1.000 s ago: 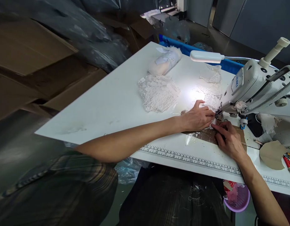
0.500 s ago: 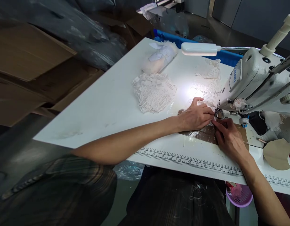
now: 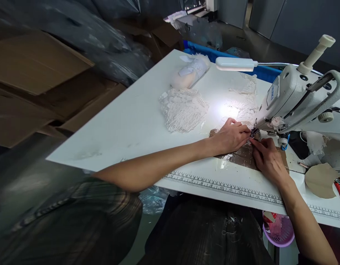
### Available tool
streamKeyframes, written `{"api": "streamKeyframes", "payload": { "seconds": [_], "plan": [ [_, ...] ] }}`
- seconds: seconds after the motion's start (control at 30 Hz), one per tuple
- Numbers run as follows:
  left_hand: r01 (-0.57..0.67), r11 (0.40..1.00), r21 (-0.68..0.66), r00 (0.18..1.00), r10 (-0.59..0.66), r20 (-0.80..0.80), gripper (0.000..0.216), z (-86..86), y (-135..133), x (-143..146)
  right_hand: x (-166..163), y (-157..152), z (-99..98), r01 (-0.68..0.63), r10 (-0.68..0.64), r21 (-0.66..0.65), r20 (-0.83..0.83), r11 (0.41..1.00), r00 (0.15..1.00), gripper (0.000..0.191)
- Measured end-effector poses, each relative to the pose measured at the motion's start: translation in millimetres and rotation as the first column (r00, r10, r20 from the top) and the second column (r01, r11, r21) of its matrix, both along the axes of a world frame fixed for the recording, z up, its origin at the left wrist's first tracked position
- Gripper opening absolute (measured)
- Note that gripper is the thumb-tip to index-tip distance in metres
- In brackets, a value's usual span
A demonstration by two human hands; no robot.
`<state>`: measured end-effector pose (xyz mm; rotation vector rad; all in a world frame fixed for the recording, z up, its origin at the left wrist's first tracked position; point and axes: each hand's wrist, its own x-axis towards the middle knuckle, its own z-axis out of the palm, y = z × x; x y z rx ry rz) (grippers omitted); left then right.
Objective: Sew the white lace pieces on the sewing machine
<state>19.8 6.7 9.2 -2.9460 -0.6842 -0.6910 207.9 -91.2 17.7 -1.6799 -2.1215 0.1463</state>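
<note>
Under the needle area of a white sewing machine (image 3: 290, 97), my two hands meet at a piece of white lace (image 3: 245, 115). My left hand (image 3: 232, 138) bears down on the lace just left of the presser foot, its fingers bent and drawn together. My right hand (image 3: 271, 158) is closed in front of the foot, index fingertip at the lace edge beside the left fingers. The bit of lace between the fingertips is mostly hidden. Beneath both hands lies a shiny brown taped sheet (image 3: 240, 158). More lace trails behind the left hand, lit by a lamp (image 3: 236, 64).
A pile of white lace (image 3: 183, 110) and a wrapped bundle (image 3: 191, 71) lie left on the white table (image 3: 126, 136). A printed ruler (image 3: 222, 188) follows the front edge. A round tan piece (image 3: 321, 180) is at right; a purple basket (image 3: 286, 241) hangs below.
The view has shifted slightly, so the machine appears lower and the table a little to the right. Both hands stay at the lace by the presser foot, almost unmoved.
</note>
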Motion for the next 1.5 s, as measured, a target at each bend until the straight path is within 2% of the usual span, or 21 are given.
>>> {"api": "streamKeyframes", "payload": {
  "seconds": [0.1,0.17,0.23,0.37,0.5,0.67,0.9,1.17,1.33,1.5],
  "plan": [
    [-0.009,1.0,0.017,1.0,0.009,-0.005,0.031,-0.5,-2.0,1.6,5.0,-0.7,0.8,0.1,-0.093,0.024,-0.203,0.995,0.975,0.041],
    [-0.003,1.0,0.028,1.0,0.003,0.018,0.03,-0.4,-1.6,1.2,6.9,-1.0,1.0,0.195,-0.194,-0.027,-0.302,0.98,0.933,0.041],
    [0.006,0.999,0.044,0.999,-0.009,0.05,0.028,1.1,1.1,-1.0,7.7,-1.0,0.6,0.242,-0.258,-0.088,-0.355,0.966,0.898,0.043],
    [0.067,0.996,0.059,0.995,-0.071,0.072,0.027,7.9,10.6,-7.7,9.7,0.4,1.9,0.252,-0.3,-0.168,-0.411,0.953,0.861,0.047],
    [0.194,0.981,-0.01,0.98,-0.194,0.035,0.028,13.2,15.8,-9.3,13.2,4.8,14.9,0.186,-0.264,-0.257,-0.313,0.948,0.912,0.044],
    [0.244,0.97,-0.013,0.97,-0.244,0.001,0.025,13.3,13.3,-8.4,13.3,10.4,30.2,0.074,-0.133,-0.269,-0.208,0.96,0.969,0.038],
    [0.278,0.96,-0.044,0.96,-0.279,-0.025,0.026,7.8,13.0,-12.4,9.3,6.4,11.8,0.182,-0.208,-0.132,-0.22,0.974,0.953,0.037],
    [0.344,0.939,0.018,0.937,-0.344,0.066,0.03,3.7,18.0,-13.3,12.1,2.6,-2.2,0.154,-0.147,0.011,-0.234,0.988,0.961,0.032],
    [0.327,0.945,0.017,0.942,-0.327,0.071,0.027,1.6,18.5,-14.0,11.3,1.3,-6.4,0.15,-0.143,0.024,-0.188,0.988,0.972,0.034],
    [0.318,0.948,0.008,0.946,-0.318,0.057,0.026,1.1,17.6,-13.3,9.9,-1.6,-2.7,0.052,-0.051,0.016,-0.101,0.998,0.994,0.039]
  ]
}}
